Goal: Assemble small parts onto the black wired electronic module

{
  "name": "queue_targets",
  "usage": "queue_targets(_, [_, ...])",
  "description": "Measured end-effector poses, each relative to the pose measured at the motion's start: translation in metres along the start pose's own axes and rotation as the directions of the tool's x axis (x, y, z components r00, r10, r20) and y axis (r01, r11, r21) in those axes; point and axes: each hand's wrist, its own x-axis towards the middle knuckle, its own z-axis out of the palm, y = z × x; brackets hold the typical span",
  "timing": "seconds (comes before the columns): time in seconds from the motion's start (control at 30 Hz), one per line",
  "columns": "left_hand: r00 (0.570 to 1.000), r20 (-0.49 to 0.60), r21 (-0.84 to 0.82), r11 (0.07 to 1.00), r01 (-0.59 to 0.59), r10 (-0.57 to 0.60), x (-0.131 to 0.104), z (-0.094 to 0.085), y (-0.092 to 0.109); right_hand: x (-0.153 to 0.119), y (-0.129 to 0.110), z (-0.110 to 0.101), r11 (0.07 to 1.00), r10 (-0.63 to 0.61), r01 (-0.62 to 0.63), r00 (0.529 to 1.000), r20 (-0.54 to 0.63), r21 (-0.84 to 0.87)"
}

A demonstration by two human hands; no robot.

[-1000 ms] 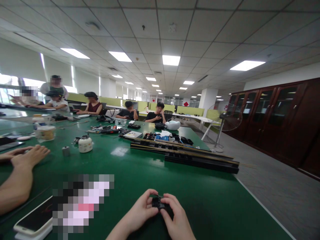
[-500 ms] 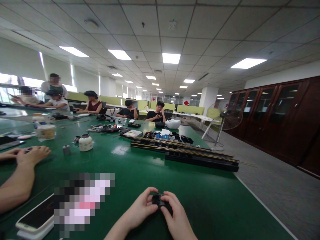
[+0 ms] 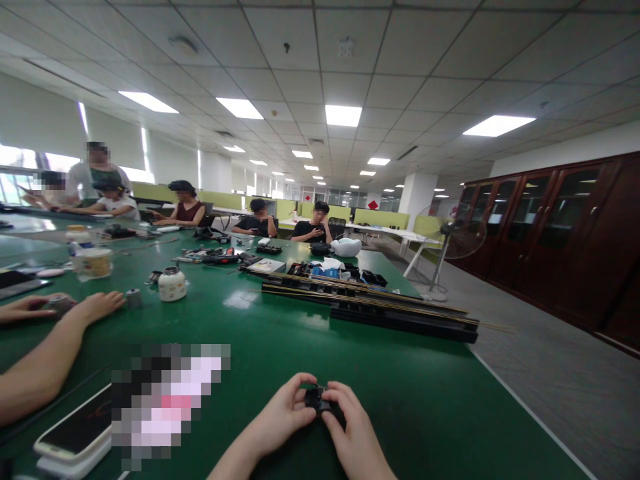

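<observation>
Near the front edge of the green table, a small black part is held between both of my hands. My left hand grips its left side between thumb and fingers. From the right, my right hand pinches the same part, with fingertips on top and thumb below. The part's finer details are too small to make out.
Long black rails with thin rods lie across the table ahead. A phone rests at front left. Beyond it are a co-worker's hands, a grey cylinder and a white jar. Tools and other people are farther back.
The co-worker's hand at left has reached right towards the grey cylinder, and a grey object now shows at their other hand. My hands and the black part have hardly moved.
</observation>
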Motion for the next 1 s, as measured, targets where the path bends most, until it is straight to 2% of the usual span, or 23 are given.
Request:
queue_targets(0.27, [1.0,-0.013,-0.002,1.0,0.003,-0.003,0.001,0.0,0.0,0.0,0.002,0.001,1.0,-0.008,0.008,1.0,-0.011,-0.002])
queue_targets(0.47, [0.999,-0.04,0.012,1.0,0.011,-0.011,0.001,0.001,0.0,0.001,0.011,0.002,0.999,-0.045,0.046,0.982,-0.186,0.001])
queue_targets(0.73, [1.0,-0.017,-0.021,1.0,0.019,-0.019,-0.001,0.002,0.001,0.004,0.026,-0.002,0.996,0.084,-0.091,0.927,-0.364,-0.002])
queue_targets(1.0, [1.0,-0.006,-0.019,1.0,-0.019,0.019,0.002,0.0,-0.003,0.009,0.043,-0.012,0.972,0.225,-0.233,0.857,-0.464,0.041])
